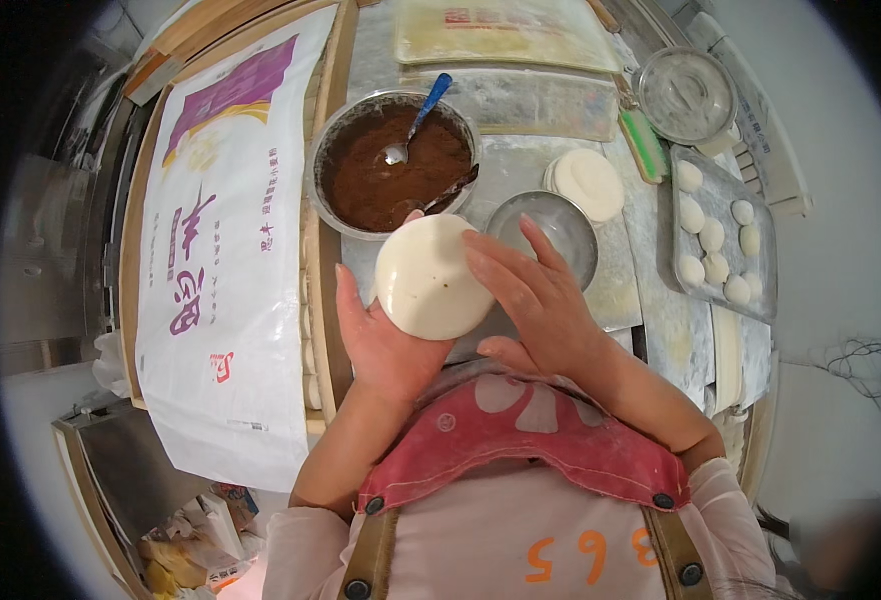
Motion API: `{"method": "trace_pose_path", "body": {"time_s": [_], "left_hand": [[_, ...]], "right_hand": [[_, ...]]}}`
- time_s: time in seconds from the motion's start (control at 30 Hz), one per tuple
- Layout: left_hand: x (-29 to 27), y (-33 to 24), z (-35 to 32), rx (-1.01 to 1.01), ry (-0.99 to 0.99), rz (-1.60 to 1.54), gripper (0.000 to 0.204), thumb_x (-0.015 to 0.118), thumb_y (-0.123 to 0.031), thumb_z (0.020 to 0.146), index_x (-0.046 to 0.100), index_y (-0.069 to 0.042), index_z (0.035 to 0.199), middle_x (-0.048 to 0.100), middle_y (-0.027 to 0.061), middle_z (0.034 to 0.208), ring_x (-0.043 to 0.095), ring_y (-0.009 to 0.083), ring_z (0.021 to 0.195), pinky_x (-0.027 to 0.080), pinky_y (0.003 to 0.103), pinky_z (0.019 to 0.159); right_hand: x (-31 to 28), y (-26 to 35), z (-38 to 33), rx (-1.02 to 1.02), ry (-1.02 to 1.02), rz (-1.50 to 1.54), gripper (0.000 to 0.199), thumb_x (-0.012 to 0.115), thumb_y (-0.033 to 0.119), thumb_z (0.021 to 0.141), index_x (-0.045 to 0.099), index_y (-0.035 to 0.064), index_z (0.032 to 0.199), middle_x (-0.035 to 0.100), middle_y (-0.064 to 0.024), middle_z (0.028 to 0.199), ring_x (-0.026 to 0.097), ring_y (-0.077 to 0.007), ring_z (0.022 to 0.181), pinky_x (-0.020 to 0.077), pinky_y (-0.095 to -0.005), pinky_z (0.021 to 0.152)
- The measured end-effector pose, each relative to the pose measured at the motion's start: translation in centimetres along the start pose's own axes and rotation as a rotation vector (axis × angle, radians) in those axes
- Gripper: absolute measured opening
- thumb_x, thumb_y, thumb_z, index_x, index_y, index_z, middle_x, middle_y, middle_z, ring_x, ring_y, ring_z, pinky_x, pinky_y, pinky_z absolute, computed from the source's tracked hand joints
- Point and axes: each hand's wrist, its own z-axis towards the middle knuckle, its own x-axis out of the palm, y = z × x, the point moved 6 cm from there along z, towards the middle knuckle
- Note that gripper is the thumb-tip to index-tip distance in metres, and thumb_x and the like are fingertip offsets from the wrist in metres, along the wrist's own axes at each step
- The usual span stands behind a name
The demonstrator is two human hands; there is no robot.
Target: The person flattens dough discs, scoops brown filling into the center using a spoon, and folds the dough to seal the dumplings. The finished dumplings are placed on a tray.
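Note:
A smooth, round, cream-white piece of dough (431,285) rests on the palm of my left hand (386,350), whose thumb shows at its left side. My right hand (541,300) has its fingers stretched out, with the fingertips touching the dough's right edge. Just beyond is a metal bowl (323,205) of brown powder (376,175). A blue-handled spoon (431,105) stands in the powder, and a second spoon (451,190) lies by the bowl's near right side. Past my right hand sits a shallow metal bowl (591,250), next to a stack of flat round dough pieces (589,183).
At the right, a metal tray (696,290) carries several small dough balls (711,235). A green brush (643,147) and a round metal lid (688,95) lie behind it. On the left, a printed white sack (231,230) covers a wooden-edged tray (331,130).

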Motion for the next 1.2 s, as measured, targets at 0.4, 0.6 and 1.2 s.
{"method": "trace_pose_path", "body": {"time_s": [0.4, 0.6, 1.2], "left_hand": [[-0.3, -1.7, -1.6, -0.008, -0.084, 0.141, 0.089, 0.026, -0.072, 0.093, 0.032, -0.004, 0.151, 0.039, 0.02, 0.151, 0.039, 0.0395, 0.138, 0.029, 0.051, 0.116], [-0.3, -7.4, -0.9, 0.215, -0.12, 0.092, 0.091, 0.022, -0.072, 0.094, 0.021, -0.005, 0.155, 0.026, 0.0229, 0.158, 0.025, 0.0432, 0.145, 0.018, 0.059, 0.119], [-2.6, -14.0, 1.4, 0.443, -0.128, -0.028, 0.081, 0.031, -0.065, 0.097, 0.026, -0.007, 0.153, 0.026, 0.0194, 0.158, 0.026, 0.0416, 0.145, 0.018, 0.066, 0.117]], "right_hand": [[3.2, 4.9, 4.8, -0.244, 0.216, 0.293, 0.077, 0.065, 0.05, 0.086, 0.036, 0.0095, 0.146, 0.05, -0.0177, 0.14, 0.051, -0.0338, 0.128, 0.0249, -0.0585, 0.115], [1.2, 4.2, 3.1, -0.268, 0.251, 0.159, 0.064, 0.068, 0.035, 0.087, 0.044, 0.01, 0.141, 0.054, -0.0153, 0.135, 0.057, -0.0322, 0.12, 0.0291, -0.0547, 0.114], [2.3, -7.7, 11.5, 0.624, -0.007, -0.048, 0.032, 0.074, 0.03, 0.082, 0.06, 0.0095, 0.103, 0.063, -0.0093, 0.067, 0.064, -0.033, 0.065, 0.0492, -0.0431, 0.06]]}}
